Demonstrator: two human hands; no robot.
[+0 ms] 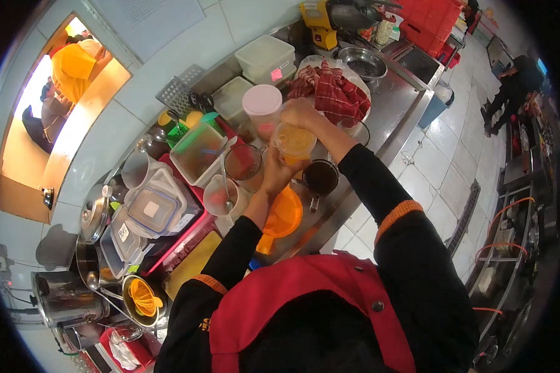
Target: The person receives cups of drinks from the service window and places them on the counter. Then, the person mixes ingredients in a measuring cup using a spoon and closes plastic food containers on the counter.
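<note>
My left hand (277,176) is wrapped round the lower side of a clear plastic cup (294,144) with yellow-orange contents. My right hand (300,114) is closed at the cup's upper rim; its fingertips are partly hidden. Just behind the cup stands a tub with a pale pink lid (262,100). To the left of it is a glass jug (243,163). A dark-filled bowl (321,177) sits to the right of my left hand, and an orange strainer or funnel (284,212) lies below it.
Red checked cloths (336,93) lie behind my right hand, near a metal bowl (363,63). Stacked plastic containers (152,208) and a clear measuring jug (223,198) crowd the left. The steel counter's edge (392,137) runs along the right; another person (514,87) stands far off.
</note>
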